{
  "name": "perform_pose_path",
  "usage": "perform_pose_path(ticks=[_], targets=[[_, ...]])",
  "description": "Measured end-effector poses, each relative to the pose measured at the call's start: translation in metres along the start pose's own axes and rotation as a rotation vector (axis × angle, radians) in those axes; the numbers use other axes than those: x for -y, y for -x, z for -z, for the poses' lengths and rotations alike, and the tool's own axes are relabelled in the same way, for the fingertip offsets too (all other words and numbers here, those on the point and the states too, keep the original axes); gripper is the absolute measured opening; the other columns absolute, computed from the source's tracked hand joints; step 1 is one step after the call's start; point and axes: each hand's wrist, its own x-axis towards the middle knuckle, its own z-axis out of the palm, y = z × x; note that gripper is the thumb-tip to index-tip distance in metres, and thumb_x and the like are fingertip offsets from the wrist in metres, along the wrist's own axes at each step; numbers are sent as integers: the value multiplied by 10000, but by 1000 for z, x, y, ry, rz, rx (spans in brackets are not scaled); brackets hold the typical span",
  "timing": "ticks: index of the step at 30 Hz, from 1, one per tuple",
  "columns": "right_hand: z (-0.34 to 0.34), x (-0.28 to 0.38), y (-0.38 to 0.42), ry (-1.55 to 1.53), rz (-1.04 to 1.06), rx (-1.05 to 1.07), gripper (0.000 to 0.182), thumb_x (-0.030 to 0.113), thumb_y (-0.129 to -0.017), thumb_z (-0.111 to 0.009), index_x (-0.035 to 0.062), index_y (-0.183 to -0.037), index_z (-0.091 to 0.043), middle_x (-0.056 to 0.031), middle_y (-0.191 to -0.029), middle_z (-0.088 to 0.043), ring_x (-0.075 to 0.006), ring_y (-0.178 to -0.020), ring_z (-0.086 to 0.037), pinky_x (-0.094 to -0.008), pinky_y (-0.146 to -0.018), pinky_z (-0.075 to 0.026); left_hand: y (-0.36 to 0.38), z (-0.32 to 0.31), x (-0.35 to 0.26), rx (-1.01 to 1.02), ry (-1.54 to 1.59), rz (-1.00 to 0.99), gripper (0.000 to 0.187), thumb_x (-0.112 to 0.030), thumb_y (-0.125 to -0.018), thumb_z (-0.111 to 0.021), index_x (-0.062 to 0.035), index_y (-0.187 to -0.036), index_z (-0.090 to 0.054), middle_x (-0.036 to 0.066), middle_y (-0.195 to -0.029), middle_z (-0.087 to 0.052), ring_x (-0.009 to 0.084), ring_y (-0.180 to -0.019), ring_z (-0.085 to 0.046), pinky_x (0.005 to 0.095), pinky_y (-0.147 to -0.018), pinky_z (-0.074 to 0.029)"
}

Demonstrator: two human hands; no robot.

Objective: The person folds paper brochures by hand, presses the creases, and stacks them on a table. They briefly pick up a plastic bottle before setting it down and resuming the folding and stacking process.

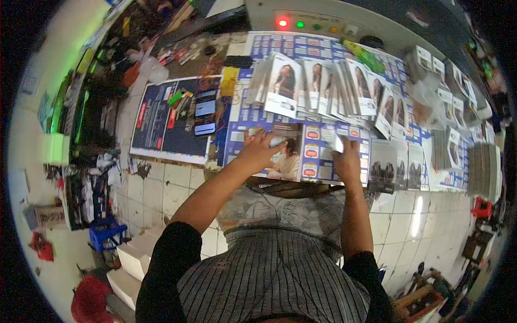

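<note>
My left hand [259,153] lies with spread fingers on the left part of a printed leaflet [288,157], which shows a seated person in light clothing. The leaflet rests flat near the front edge of the table, over a blue patterned sheet [235,134]. To the right, my right hand [348,160] is over the same sheet, thumb and fingers apart and somewhat blurred. A pale bright patch shows at its fingertips. Beside this hand, dark-printed leaflets [383,168] lie overlapped along the front edge. Beyond both hands, fanned stacks of white brochures [283,83] cover the table.
A phone [204,112] with a lit screen lies left, by a dark printed poster [156,118]. More stacked leaflets [483,169] stand at the right end. Behind the table is a machine panel with a red light [283,23]. A blue stool [106,233] stands on the tiled floor.
</note>
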Motion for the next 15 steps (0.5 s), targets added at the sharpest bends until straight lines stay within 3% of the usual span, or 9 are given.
perform_pose_path(ticks=[1,2,5,7,8,12,15], targets=[[4,14,3,33,36,-8,656,97,-781,-739,59,-1386,-487,-233,-1133,-577,-395,-988,-623,-491,-822,-523,-1,-1,4,3,21,-2,841,-423,-761,-792,-377,-1494,-382,139,-1549,-289,424,-1440,-255,729,-1100,-138],[9,29,8,-17,-15,-31,531,68,-806,-705,72,-1317,-563,-237,-1135,-560,-418,-1017,-592,-471,-855,-503,0,-3,7,7,43,2,839,-419,-761,-791,-378,-1492,-383,148,-1547,-288,441,-1436,-250,755,-1076,-160],[12,39,31,-54,44,85,492,87,-816,-709,119,-1293,-595,-180,-1048,-588,-380,-942,-596,-475,-817,-495,-3,2,-8,15,-30,27,858,-408,-717,-821,-372,-1474,-418,115,-1501,-351,443,-1417,-278,739,-1067,-224],[4,54,54,114,330,119,498,123,-821,-704,192,-1304,-604,-112,-978,-601,-321,-889,-591,-460,-762,-482,-6,-1,-11,3,-25,27,850,-405,-718,-820,-378,-1469,-422,120,-1500,-349,447,-1418,-275,749,-1064,-220],[-8,55,57,186,363,69,510,132,-816,-687,239,-1308,-608,-72,-949,-603,-280,-880,-591,-431,-724,-469,-7,2,-13,33,-30,41,847,-402,-722,-819,-380,-1469,-421,122,-1507,-342,449,-1419,-271,751,-1066,-220],[-22,42,9,297,347,-177,462,127,-837,-624,247,-1283,-630,-43,-938,-598,-244,-856,-587,-409,-708,-449,-7,5,-14,45,-20,74,844,-397,-728,-817,-387,-1470,-415,125,-1526,-320,452,-1423,-262,761,-1063,-221],[-17,43,-24,286,331,-228,439,134,-845,-610,244,-1268,-643,-27,-936,-597,-238,-845,-586,-406,-707,-440,-6,7,-15,60,-12,74,841,-398,-734,-817,-394,-1471,-411,126,-1537,-302,455,-1424,-258,773,-1050,-231]])
